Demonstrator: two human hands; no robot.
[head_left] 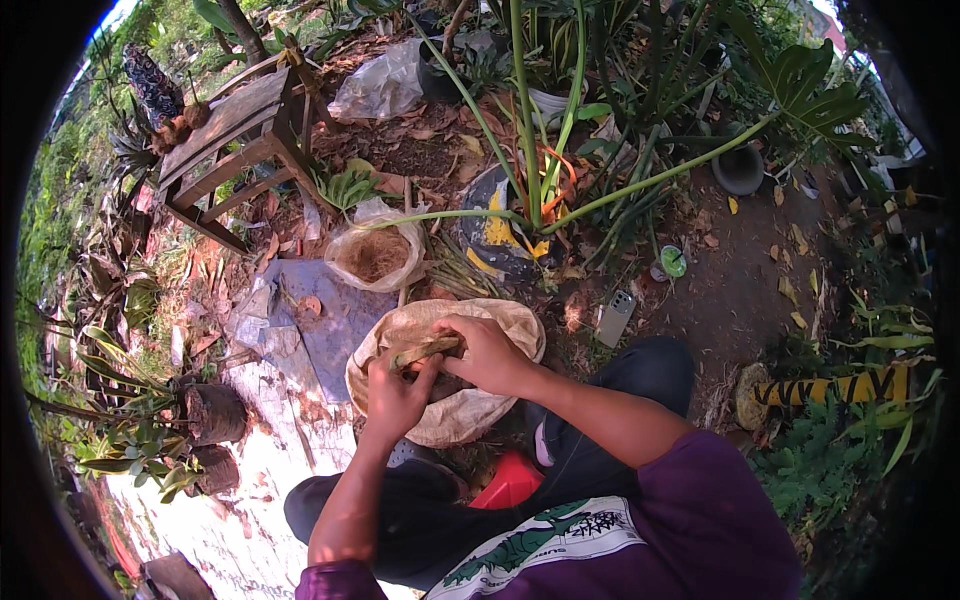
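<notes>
Both my hands are closed on a yellowish-brown piece of husk (425,351), over the mouth of a pale woven sack (450,432) with rolled-down edges. My left hand (396,395) grips the piece's left end from the near side. At its right end, my right hand (488,355) curls its fingers over the top. My fingers partly hide the piece, and my hands and wrists cover much of the sack's dark inside. Just beyond the sack stands a clear plastic bag (408,262) with loose brown fibre (375,254) in it.
A wooden bench (225,140) stands at the far left. Beyond the bag, a large leafy plant grows from a black and yellow pot (490,225). A phone (615,317) lies on the soil to the right. Something red (508,482) sits between my legs. Potted plants (212,413) line the left.
</notes>
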